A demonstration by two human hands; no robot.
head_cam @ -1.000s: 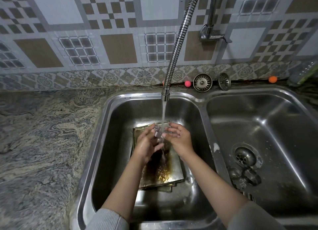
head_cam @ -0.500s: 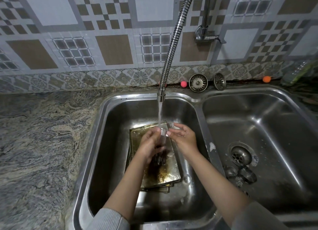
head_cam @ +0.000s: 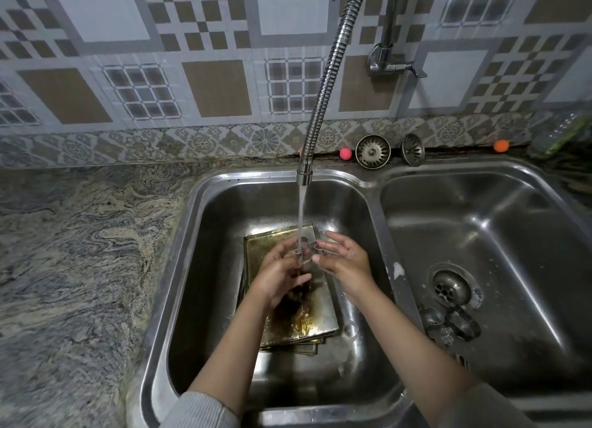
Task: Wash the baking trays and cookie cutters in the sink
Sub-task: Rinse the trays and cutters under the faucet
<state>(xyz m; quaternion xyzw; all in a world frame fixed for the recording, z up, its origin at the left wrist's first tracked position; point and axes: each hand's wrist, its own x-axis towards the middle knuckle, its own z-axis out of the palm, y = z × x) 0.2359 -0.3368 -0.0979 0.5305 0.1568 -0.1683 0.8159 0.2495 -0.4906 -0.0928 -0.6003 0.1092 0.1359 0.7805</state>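
- A small metal cookie cutter [head_cam: 304, 251] with a bumpy flower-like edge is held over the left bowl of the sink [head_cam: 192, 267], right under the running water [head_cam: 301, 212].
- The left hand [head_cam: 282, 275] grips the cutter from the left side with curled fingers.
- The right hand [head_cam: 344, 261] pinches the cutter's right side with its fingertips; its other fingers are spread out.
- The water falls from the end of a bendy silver tap hose [head_cam: 330, 75] that hangs down from the wall.
- Under the hands lies a stack of baking trays [head_cam: 320, 315] on the bottom of the left bowl. The top tray is dirty, with dark brown and yellow stains.
- In the right bowl, more cookie cutters [head_cam: 451, 325] lie just beside the drain [head_cam: 451, 288].
- Two round metal sink strainers [head_cam: 373, 152] lean on the wall at the back edge of the sink.
- A small pink ball [head_cam: 345, 154] sits near the strainers, and an orange ball [head_cam: 501, 145] sits further to the right.
- A grey swirly stone worktop [head_cam: 80, 251] is on the left of the sink.
- The wall behind has tiles [head_cam: 208, 43] with squares and checks.
- Grey sleeves [head_cam: 198, 411] show at the bottom.
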